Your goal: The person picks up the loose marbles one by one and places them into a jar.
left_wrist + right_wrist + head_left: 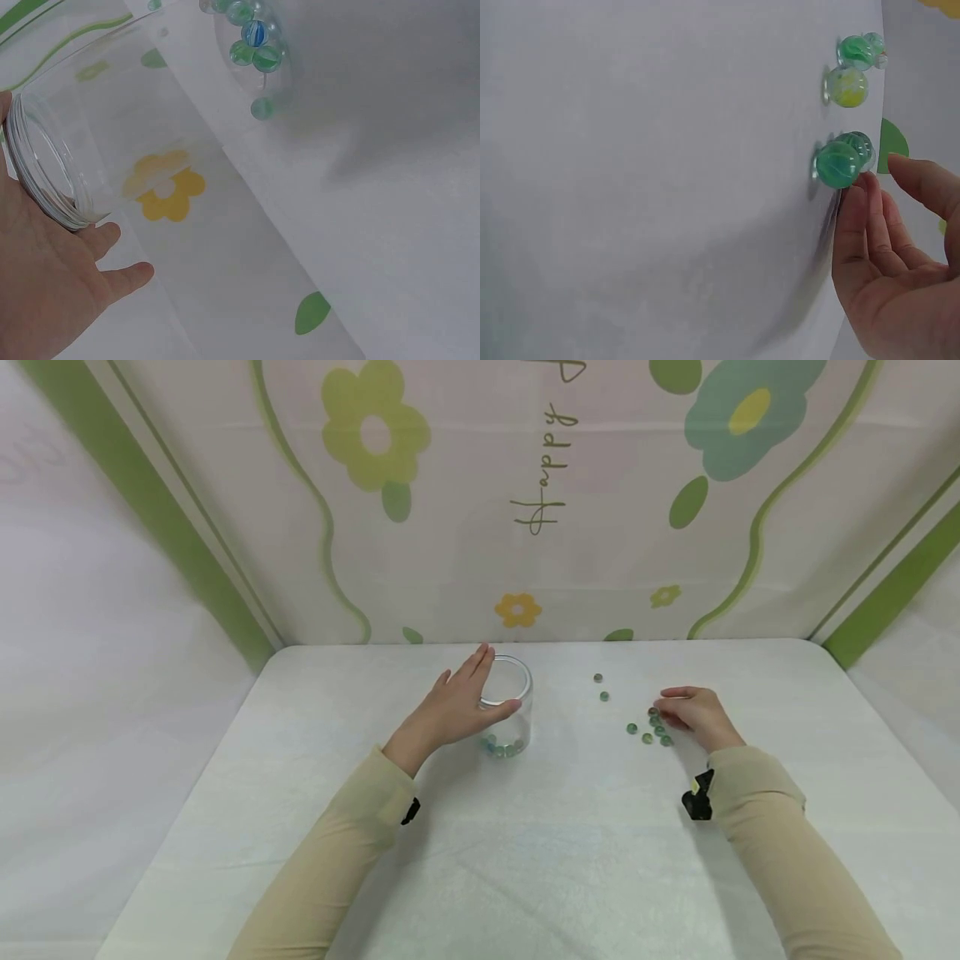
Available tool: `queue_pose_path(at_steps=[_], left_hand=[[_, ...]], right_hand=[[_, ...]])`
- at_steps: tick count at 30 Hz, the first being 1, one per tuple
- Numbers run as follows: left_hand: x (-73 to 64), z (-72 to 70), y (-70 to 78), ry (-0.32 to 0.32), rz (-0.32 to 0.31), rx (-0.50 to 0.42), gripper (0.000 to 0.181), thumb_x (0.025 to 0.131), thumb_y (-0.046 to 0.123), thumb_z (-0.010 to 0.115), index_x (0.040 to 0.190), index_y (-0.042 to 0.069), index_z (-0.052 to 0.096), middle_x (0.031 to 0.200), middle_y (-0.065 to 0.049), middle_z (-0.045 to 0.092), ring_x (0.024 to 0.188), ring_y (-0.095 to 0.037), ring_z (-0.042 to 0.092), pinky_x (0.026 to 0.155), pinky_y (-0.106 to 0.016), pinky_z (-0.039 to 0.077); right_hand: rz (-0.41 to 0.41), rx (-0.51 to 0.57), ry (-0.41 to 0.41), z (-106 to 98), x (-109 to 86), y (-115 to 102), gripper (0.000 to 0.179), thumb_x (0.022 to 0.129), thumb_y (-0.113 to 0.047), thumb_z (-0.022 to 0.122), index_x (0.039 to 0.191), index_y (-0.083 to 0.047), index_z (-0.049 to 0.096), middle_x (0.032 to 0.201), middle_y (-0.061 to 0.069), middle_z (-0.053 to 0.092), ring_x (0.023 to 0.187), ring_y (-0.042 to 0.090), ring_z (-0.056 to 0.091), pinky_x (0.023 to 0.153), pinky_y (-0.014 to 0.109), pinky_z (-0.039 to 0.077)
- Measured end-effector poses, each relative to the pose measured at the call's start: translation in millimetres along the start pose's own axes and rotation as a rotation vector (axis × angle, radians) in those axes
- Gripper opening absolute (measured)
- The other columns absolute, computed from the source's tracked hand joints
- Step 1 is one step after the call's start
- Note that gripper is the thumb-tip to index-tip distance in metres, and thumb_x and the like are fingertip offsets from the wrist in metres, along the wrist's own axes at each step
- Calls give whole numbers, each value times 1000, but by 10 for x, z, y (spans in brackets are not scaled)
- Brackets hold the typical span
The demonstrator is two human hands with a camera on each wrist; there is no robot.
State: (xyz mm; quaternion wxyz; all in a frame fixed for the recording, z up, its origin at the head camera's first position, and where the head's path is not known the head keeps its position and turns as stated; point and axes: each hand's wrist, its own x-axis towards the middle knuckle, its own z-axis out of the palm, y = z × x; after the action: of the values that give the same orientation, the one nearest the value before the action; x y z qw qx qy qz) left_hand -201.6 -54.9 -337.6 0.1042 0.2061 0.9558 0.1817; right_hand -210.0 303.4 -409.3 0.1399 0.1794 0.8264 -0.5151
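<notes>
A clear glass jar (517, 718) stands upright with several marbles (255, 34) at its bottom, one of them blue. My left hand (465, 702) rests at the jar's rim, its fingers straight along the far left side and its thumb stretched across the near side. Over on the right, my right hand (697, 714) reaches down beside a small group of green marbles (659, 731). In the right wrist view its fingertips are right at a green marble (838, 164), and the thumb stands apart from the fingers. Nothing shows between them.
Two loose marbles (604, 696) lie farther back, between the jar and my right hand. A yellowish marble (847, 87) sits near the group. Behind the white table (525, 860) rises a cloth backdrop (450, 543) with flowers and lettering.
</notes>
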Motion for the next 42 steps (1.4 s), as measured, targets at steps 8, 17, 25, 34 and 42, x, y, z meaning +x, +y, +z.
queue_pose_path(at_steps=[8, 17, 25, 34, 42], left_hand=[[16, 10, -12, 1, 7, -3, 93, 91, 66, 42, 155, 12, 2, 163, 1, -1, 151, -16, 7, 121, -54, 11], [21, -6, -9, -8, 10, 15, 93, 91, 66, 42, 155, 11, 2, 163, -1, -1, 151, -17, 8, 121, -54, 11], [13, -35, 1, -34, 1, 43, 93, 91, 66, 40, 155, 12, 0, 163, 0, -2, 151, -16, 3, 122, -52, 6], [15, -42, -1, -29, 16, 83, 93, 91, 67, 39, 155, 11, 0, 163, -1, -3, 152, -17, 1, 122, -52, 3], [22, -40, -5, -33, 22, 95, 93, 92, 67, 38, 155, 10, 1, 163, -2, -4, 152, -16, 0, 122, -50, 1]], right_hand=[[-32, -28, -37, 35, -7, 5, 57, 93, -20, 59, 139, 7, 40, 73, -23, 55, 69, -9, 55, 68, 12, 48], [-54, -51, -33, 50, -17, -1, 56, 92, -19, 60, 137, 8, 42, 80, -19, 55, 70, -8, 55, 69, 12, 47], [-57, -60, -11, 82, -23, -10, 53, 92, -19, 59, 136, 8, 43, 83, -15, 56, 70, -7, 55, 68, 12, 48], [-42, -68, 10, 78, 3, 5, 54, 92, -19, 60, 136, 6, 44, 78, -18, 55, 67, -7, 55, 66, 12, 46], [3, -38, 11, 16, 24, -4, 59, 92, -22, 61, 141, 5, 41, 66, -25, 55, 64, -8, 54, 65, 13, 46]])
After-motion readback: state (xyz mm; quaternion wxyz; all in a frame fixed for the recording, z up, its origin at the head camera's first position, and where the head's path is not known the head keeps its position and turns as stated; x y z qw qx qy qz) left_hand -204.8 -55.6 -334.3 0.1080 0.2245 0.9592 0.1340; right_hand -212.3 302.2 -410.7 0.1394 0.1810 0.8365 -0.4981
